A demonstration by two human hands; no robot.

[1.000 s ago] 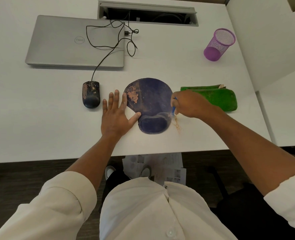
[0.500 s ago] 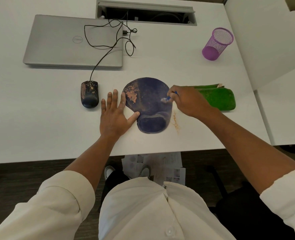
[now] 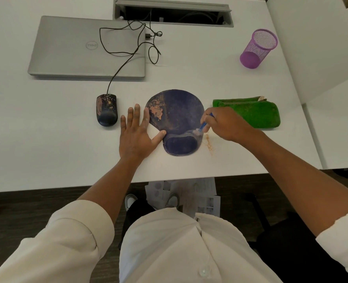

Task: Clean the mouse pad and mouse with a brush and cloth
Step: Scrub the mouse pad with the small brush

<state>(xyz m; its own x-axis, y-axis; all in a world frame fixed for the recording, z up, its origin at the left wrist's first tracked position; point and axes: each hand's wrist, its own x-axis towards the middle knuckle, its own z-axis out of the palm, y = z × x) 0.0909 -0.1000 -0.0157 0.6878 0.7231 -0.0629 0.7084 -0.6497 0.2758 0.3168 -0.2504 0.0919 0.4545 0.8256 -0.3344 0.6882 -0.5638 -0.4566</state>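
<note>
I am looking down at a white tabletop (image 3: 46, 144) where my two hands are working on a dark blue mouse pad (image 3: 179, 111) that is lying between them. My left hand (image 3: 137, 134) is lying flat with its fingers straight and spread, its thumb and forefinger touching the pad's left edge. My right hand (image 3: 224, 124) is curling around a small blue brush (image 3: 204, 125), whose pale bristles are touching the pad's right side just above the raised wrist rest (image 3: 181, 144). Orange-brown dirt (image 3: 156, 111) is smearing the pad's upper left, next to my left fingertips. A thin trail of swept crumbs (image 3: 208, 144) is lying on the tabletop just below my right hand. A dark wired mouse (image 3: 106, 110), also stained, is sitting just left of my left hand. A folded green cloth (image 3: 252, 112) is lying just beyond my right hand. Farther off, a closed silver laptop (image 3: 83, 48) is lying above my left hand, and a purple mesh pen cup (image 3: 258, 49) is standing above my right.
</note>
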